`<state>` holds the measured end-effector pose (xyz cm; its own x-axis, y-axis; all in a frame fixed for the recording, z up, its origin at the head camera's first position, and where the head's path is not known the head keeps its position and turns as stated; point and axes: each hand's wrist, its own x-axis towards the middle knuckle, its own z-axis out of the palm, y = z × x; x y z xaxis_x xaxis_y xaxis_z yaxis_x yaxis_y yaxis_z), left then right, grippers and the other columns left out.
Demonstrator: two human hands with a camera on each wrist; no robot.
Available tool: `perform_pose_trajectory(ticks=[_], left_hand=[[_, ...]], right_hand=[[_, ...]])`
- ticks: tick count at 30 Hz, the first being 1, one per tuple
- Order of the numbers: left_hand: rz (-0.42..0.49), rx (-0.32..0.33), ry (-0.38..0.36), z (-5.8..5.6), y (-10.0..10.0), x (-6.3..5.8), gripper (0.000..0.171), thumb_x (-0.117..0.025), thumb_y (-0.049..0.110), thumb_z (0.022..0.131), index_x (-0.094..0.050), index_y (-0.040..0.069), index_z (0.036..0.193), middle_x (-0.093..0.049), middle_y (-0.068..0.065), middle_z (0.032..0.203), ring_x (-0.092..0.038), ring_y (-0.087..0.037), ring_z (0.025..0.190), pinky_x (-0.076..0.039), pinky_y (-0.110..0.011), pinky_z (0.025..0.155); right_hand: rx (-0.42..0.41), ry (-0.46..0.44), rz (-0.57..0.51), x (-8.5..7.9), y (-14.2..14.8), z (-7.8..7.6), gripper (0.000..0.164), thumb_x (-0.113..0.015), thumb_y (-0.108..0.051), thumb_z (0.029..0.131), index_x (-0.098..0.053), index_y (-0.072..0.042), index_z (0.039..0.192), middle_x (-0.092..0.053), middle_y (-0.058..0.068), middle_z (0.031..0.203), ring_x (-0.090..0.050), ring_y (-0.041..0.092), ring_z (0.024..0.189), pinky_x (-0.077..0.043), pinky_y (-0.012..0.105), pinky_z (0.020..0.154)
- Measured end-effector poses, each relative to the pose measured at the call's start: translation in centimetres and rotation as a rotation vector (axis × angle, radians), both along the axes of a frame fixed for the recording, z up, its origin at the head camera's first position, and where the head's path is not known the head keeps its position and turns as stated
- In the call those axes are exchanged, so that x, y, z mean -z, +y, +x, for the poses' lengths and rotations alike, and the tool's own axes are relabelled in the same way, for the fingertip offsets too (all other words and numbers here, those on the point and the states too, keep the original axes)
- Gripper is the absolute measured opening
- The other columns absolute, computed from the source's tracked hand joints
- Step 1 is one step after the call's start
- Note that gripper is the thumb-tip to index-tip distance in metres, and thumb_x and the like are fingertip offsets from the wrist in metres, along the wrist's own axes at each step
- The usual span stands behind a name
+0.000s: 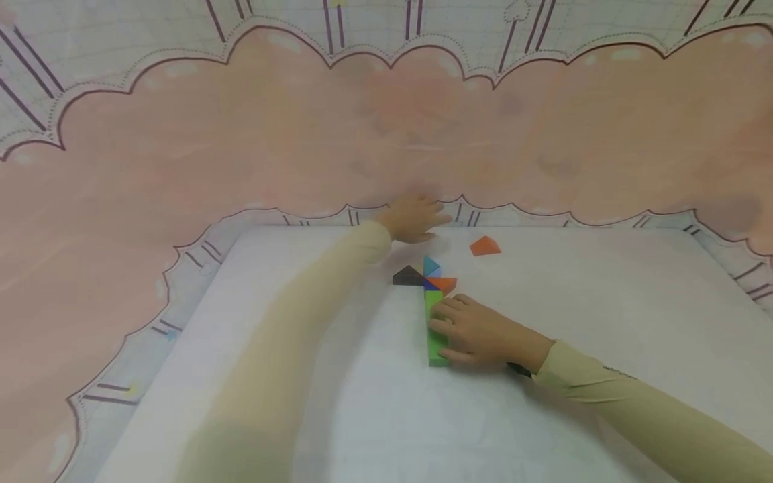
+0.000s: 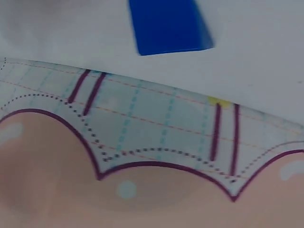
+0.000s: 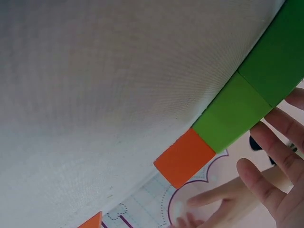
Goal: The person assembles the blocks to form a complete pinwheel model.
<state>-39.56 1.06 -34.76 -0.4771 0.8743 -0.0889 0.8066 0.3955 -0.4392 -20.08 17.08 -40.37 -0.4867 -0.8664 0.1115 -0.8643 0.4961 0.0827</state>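
Note:
At the far edge of the white table, my left hand (image 1: 413,218) reaches out with fingers spread and nothing in its grasp. My right hand (image 1: 477,330) lies over a strip of green blocks (image 1: 436,359), its fingers extended onto them. In the right wrist view, fingertips are right at the light green block (image 3: 232,112), between a dark green block (image 3: 278,50) and an orange block (image 3: 184,157). Beyond the strip in the head view, a black triangular block (image 1: 408,276), a light blue block (image 1: 431,266), a dark blue block (image 1: 429,285) and an orange block (image 1: 445,284) form a pinwheel.
A loose orange block (image 1: 486,246) lies right of the left hand. Under the right wrist a dark piece (image 1: 519,369) partly shows. The left wrist view has a blue block (image 2: 167,26) near the table edge. A cloud-patterned cloth (image 1: 272,134) hangs behind the white table (image 1: 374,416).

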Motion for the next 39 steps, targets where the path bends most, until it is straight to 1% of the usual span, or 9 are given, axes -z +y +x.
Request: perform_pose_trajectory(ticks=[4,7,12,19,24,28,33,37,39], left_hand=[[-0.053,0.043,0.046,-0.3,2.1,0.2,0.047,-0.053,0.037,0.094,-0.045,0.023,0.138,-0.052,-0.007,0.136,-0.048,-0.025,0.126,-0.037,-0.037,0.108],[-0.1,0.063,0.071,-0.4,3.6,0.4,0.046,-0.051,0.036,0.095,-0.044,0.025,0.139,-0.052,-0.006,0.138,-0.048,-0.024,0.126,-0.037,-0.035,0.109],[-0.147,0.076,0.042,-0.1,5.6,0.6,0.048,-0.046,0.035,0.097,-0.036,0.027,0.144,-0.045,-0.007,0.145,-0.041,-0.027,0.134,-0.03,-0.04,0.114],[-0.146,0.133,0.012,-0.1,7.4,1.2,0.048,-0.045,0.027,0.098,-0.033,0.031,0.144,-0.045,-0.007,0.143,-0.044,-0.026,0.131,-0.034,-0.039,0.111],[-0.174,0.13,0.015,-0.1,8.2,1.8,0.05,-0.046,0.028,0.097,-0.03,0.038,0.144,-0.044,-0.006,0.144,-0.045,-0.028,0.13,-0.036,-0.041,0.11],[-0.193,0.127,0.029,-0.2,8.3,2.4,0.049,-0.044,0.025,0.098,-0.029,0.04,0.143,-0.045,-0.007,0.143,-0.049,-0.029,0.125,-0.041,-0.039,0.106],[-0.164,0.088,-0.013,-0.4,8.1,2.9,0.047,-0.044,0.023,0.098,-0.032,0.04,0.141,-0.045,-0.007,0.144,-0.044,-0.028,0.132,-0.037,-0.04,0.109],[-0.151,0.057,-0.041,-0.3,7.6,2.8,0.046,-0.047,0.027,0.097,-0.035,0.038,0.14,-0.043,-0.006,0.147,-0.042,-0.028,0.134,-0.034,-0.04,0.111],[-0.141,0.052,-0.058,-0.3,7.2,2.7,0.045,-0.048,0.03,0.096,-0.038,0.037,0.139,-0.045,-0.006,0.145,-0.045,-0.027,0.131,-0.037,-0.039,0.109]], right_hand=[[-0.019,0.017,-0.011,0.0,0.0,0.0,0.038,-0.054,-0.041,0.091,-0.056,-0.013,0.116,-0.058,0.003,0.117,-0.051,0.019,0.112,-0.042,0.041,0.099],[-0.024,0.025,-0.014,0.1,0.1,0.0,0.037,-0.054,-0.041,0.091,-0.056,-0.013,0.116,-0.058,0.003,0.117,-0.051,0.019,0.112,-0.042,0.041,0.098],[-0.021,0.021,-0.01,0.1,0.1,0.0,0.038,-0.054,-0.042,0.091,-0.057,-0.013,0.115,-0.058,0.002,0.117,-0.051,0.019,0.112,-0.042,0.041,0.098],[-0.035,0.041,-0.014,-0.1,0.0,0.0,0.038,-0.054,-0.041,0.091,-0.057,-0.012,0.115,-0.058,0.003,0.117,-0.051,0.02,0.112,-0.043,0.041,0.098],[-0.037,0.057,-0.019,0.0,0.1,0.0,0.038,-0.054,-0.041,0.091,-0.056,-0.012,0.115,-0.058,0.004,0.117,-0.052,0.02,0.112,-0.043,0.041,0.097],[-0.045,0.062,-0.024,0.0,0.1,0.0,0.038,-0.054,-0.041,0.091,-0.056,-0.012,0.115,-0.058,0.004,0.117,-0.052,0.02,0.112,-0.044,0.041,0.097],[-0.051,0.066,-0.024,0.0,0.1,0.0,0.038,-0.054,-0.041,0.091,-0.056,-0.012,0.115,-0.058,0.004,0.116,-0.052,0.02,0.112,-0.044,0.041,0.096],[-0.05,0.071,-0.021,0.0,0.1,-0.1,0.036,-0.054,-0.041,0.091,-0.056,-0.012,0.113,-0.058,0.003,0.115,-0.052,0.02,0.111,-0.044,0.04,0.096],[-0.045,0.068,-0.017,0.0,0.1,0.0,0.036,-0.053,-0.041,0.091,-0.056,-0.012,0.113,-0.058,0.003,0.115,-0.052,0.02,0.11,-0.043,0.04,0.096]])
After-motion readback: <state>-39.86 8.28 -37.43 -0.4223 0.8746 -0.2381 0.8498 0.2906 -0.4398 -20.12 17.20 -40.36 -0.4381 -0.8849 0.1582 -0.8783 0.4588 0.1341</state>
